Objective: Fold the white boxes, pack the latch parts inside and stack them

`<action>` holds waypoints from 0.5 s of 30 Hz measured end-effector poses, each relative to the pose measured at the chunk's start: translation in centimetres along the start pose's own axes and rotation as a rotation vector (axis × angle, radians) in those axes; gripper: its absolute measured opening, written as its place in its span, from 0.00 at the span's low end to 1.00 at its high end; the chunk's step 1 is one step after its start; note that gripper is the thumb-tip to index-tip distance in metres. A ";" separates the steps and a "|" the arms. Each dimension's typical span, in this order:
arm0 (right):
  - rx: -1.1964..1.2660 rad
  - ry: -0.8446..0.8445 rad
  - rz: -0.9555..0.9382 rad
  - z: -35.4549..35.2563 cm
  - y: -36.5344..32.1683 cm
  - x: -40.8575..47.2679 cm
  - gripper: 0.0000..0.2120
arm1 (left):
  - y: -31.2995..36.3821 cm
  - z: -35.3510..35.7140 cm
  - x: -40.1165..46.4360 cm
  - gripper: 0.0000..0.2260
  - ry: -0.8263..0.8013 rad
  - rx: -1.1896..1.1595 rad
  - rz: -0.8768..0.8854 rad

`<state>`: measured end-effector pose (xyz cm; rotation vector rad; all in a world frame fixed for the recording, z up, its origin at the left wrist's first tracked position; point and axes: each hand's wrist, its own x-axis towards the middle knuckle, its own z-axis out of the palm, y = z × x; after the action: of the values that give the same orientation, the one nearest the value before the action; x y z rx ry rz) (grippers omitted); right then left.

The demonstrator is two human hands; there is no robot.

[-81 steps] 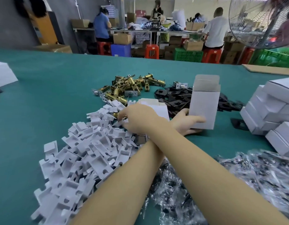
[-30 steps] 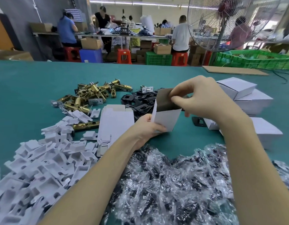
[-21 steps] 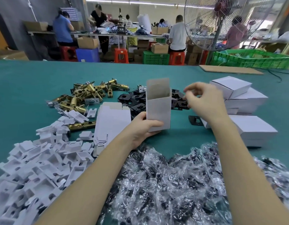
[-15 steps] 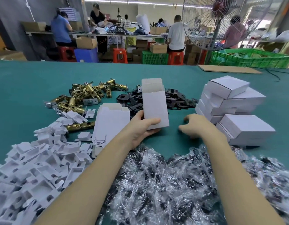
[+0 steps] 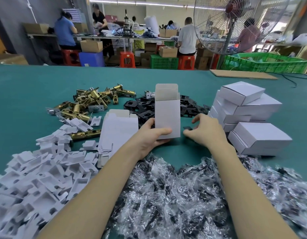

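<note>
Covering the whole foreground, a teal tabletop point(image 5: 28, 94) runs back to a busy workshop, where seated people work at a long bench among cardboard cartons, red stools point(image 5: 126, 59) and green crates point(image 5: 164, 62); a big wire-caged fan point(image 5: 230, 23) stands at the far right. A flat cardboard sheet point(image 5: 242, 75) lies near the far edge.

On the tabletop, brass latch bolts point(image 5: 90, 102) are heaped at left centre, black strike plates point(image 5: 144, 109) beside them, white plastic inserts point(image 5: 37, 178) piled near left, and crinkled clear bags point(image 5: 175, 195) (dark parts inside) spread across the near edge. A pile of flat unfolded boxes point(image 5: 118, 130) lies just left of centre; closed white boxes point(image 5: 249, 114) are stacked at right.

The white box point(image 5: 167, 116) stands upright at centre, top flap raised and mouth open, plain and unprinted. The left hand point(image 5: 149, 137) grips its lower part, thumb across the front. The right hand point(image 5: 206, 131), just beside the box's base, curls its fingers round a small dark piece point(image 5: 188, 128), probably a strike plate, though it is mostly hidden.
</note>
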<state>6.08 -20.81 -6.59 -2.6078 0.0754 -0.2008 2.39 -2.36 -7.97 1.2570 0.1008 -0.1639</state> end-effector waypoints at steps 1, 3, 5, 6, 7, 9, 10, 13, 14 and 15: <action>0.104 0.058 -0.030 -0.1 -0.3 -0.2 0.16 | 0.0 0.0 0.0 0.22 -0.002 0.006 0.004; 0.407 0.130 -0.037 -0.8 -1.0 -0.3 0.12 | -0.1 0.0 0.1 0.22 -0.006 0.029 0.013; 0.711 0.111 -0.020 -2.0 -1.8 -0.2 0.10 | -0.1 -0.1 0.1 0.21 -0.010 0.041 0.019; 0.836 0.090 -0.015 -2.8 -2.2 -0.2 0.10 | -0.1 -0.1 0.1 0.21 -0.013 0.045 0.020; 0.943 0.075 -0.018 -3.6 -2.6 -0.3 0.09 | -0.1 -0.1 0.0 0.21 -0.018 0.050 0.019; 1.072 0.075 -0.059 -5.5 -3.1 -0.7 0.10 | 0.0 -0.1 0.0 0.21 -0.027 0.064 0.016; 1.085 0.084 -0.100 -6.3 -3.3 -0.9 0.10 | 0.0 -0.2 0.0 0.20 -0.032 0.075 0.016; 0.959 0.129 -0.248 -8.0 -3.8 -1.5 0.09 | -0.1 -0.2 -0.1 0.19 -0.041 0.122 0.014; 0.931 0.124 -0.295 -8.4 -4.0 -1.7 0.09 | -0.1 -0.1 -0.2 0.20 -0.043 0.135 0.015; 0.920 0.101 -0.333 -8.6 -4.4 -1.9 0.10 | -0.1 -0.1 -0.3 0.20 -0.044 0.144 0.017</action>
<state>2.89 -21.09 2.70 -1.6755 -0.3405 -0.3783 2.11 -2.26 -8.06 1.3969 0.0406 -0.1868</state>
